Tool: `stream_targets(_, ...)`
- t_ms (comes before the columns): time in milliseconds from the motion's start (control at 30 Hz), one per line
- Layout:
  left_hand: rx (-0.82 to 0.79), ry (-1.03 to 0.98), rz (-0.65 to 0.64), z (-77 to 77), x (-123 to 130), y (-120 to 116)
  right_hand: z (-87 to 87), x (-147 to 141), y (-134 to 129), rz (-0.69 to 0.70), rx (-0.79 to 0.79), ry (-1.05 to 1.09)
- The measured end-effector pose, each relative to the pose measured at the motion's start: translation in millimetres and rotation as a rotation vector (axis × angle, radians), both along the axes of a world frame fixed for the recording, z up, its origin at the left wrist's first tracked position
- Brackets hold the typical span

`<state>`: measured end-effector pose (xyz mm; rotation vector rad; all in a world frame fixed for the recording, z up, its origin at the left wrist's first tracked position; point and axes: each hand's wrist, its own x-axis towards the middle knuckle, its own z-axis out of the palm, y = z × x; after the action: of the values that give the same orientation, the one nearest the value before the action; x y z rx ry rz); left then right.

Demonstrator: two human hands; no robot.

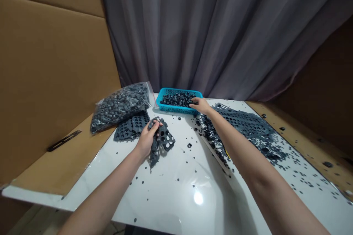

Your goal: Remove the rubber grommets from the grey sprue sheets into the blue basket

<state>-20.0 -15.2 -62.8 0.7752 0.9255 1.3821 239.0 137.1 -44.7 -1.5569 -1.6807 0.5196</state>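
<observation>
Across the white bench [176, 198], dark perforated sheets [245, 121] lie right, a zip-seal bag [121, 106] of black pieces left. Blue basket [179, 109] at rear holds black pieces [178, 99]; right hand [200, 105] at its right end, fingers bent, grip unclear. Left hand [147, 137]: fingers clenched on torn perforated sheet [166, 140].

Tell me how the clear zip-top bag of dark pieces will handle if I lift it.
The zip-top bag is probably floppy: its thin, creased film bulges around many small pieces, so its contents would likely shift and sag. It looks well filled, so expect a bulky load. Its edge overlaps the perforated sheets, so it might drag them slightly.
</observation>
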Motion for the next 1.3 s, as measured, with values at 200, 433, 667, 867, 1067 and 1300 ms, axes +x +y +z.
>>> stream_targets(200,0.096,0.139,-0.056,0.0,-1,-3,16.7,-38,-43,0.226,0.156,-0.171)
stream_targets(433,0.26,0.463,-0.087,0.7,-2,-6,44.7,-89,-138,0.566,0.321,-0.284)
stream_targets(667,0.449,0.671,-0.188,9.5,-8,-8,39.1,-87,-137,0.559,0.108,-0.43)
stream_targets(867,0.285,0.618,-0.585,31.0,-29,-4,38.5,-85,-148,0.739,0.062,-0.444)
stream_targets(1067,0.224,0.622,-0.624,19.2,-20,-3,35.2,-89,-147,0.868,-0.055,-0.211)
stream_targets(1300,0.09,0.22,-0.345,4.1,4,-9,4.8,-100,-133,0.852,-0.273,0.625)
